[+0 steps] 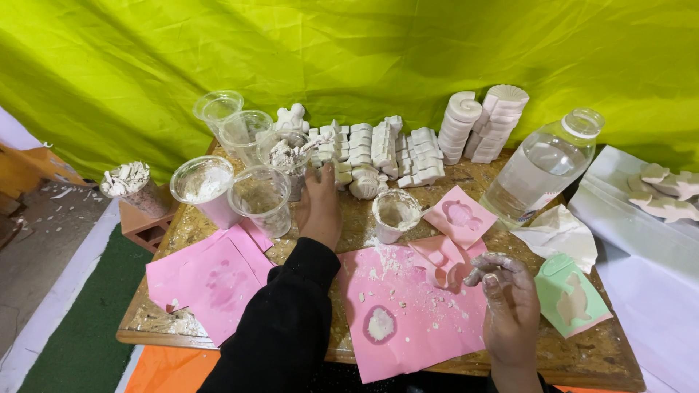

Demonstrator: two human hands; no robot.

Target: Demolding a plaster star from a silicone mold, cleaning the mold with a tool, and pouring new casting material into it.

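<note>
Far-left cup: a cup of broken white plaster scraps (131,183) stands on a block well left of the pink sheet (415,320), off the board, I judge to keep waste away from the work.
Clear cups: a cluster of plastic cups (240,156) sits up and left of the pink sheet; two nearer ones carry white powder residue.
Mixing cup: a clear cup with white clumps and a stick (286,156) stands behind the others, the stick leaning in it.
Left hand: my left hand (319,207) reaches up-left from the pink sheet toward that mixing cup, fingers extended; whether they grip anything I cannot tell, as the fingertips are hidden among the cups.
Small white cup: a plaster-smeared cup (395,213) stands just above the pink sheet, close for pouring, I judge.
Pink mould: a soft pink mould (440,266) lies on the sheet's upper right part, its edge curled up.
Right hand: my right hand (502,298), dusted white, pinches the mould's right edge with the fingertips, peeling it back.
Cast figures: rows of white plaster casts (408,149) line the back, far above the sheet, likely set there to dry.
Bottle: a clear water bottle (542,167) lies tilted up-right of the sheet.
Green mould: a green mould (570,295) lies just right of my right hand.
</note>
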